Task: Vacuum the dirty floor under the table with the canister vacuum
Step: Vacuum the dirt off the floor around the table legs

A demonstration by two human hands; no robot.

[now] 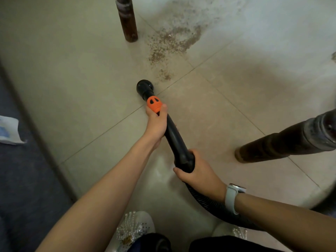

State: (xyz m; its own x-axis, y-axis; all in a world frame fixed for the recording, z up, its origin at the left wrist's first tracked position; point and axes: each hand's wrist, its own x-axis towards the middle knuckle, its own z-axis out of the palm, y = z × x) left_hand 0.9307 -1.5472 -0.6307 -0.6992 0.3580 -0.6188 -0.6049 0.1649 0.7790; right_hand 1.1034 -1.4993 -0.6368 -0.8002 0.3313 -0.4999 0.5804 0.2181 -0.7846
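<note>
A black vacuum wand [175,138] with an orange collar [154,104] points down at the beige tiled floor [81,79]. Its round brush nozzle [145,86] rests on the tiles, just short of a patch of brown crumbs [171,44]. My left hand [156,122] grips the wand right behind the orange collar. My right hand [198,171] grips the wand's lower end, where the ribbed black hose [214,208] joins it. The hose runs back under my right forearm. The canister itself is out of view.
Two dark wooden table legs stand on the floor: one at the top [127,20], one at the right [283,142]. A dark carpet edge [21,179] with a white paper scrap [10,130] runs along the left. My white beaded shoes [134,228] are at the bottom.
</note>
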